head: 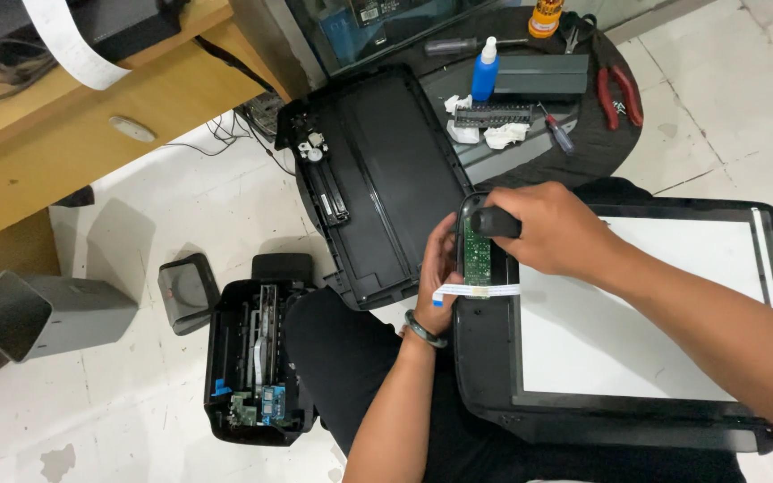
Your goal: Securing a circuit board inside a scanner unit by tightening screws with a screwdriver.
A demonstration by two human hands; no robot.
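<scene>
Scanner lid rigid, bulky; we judge its circuit board fragile. Right hand grips screwdriver above board; left hand clasps lid's edge beside it.

The pale tiled floor carries an opened black printer body, a grey plastic tray and a small dark cover. A round dark table holds red-handled pliers, a blue bottle and a black flat panel.

The right hand hides the screwdriver tip and shaft.
</scene>
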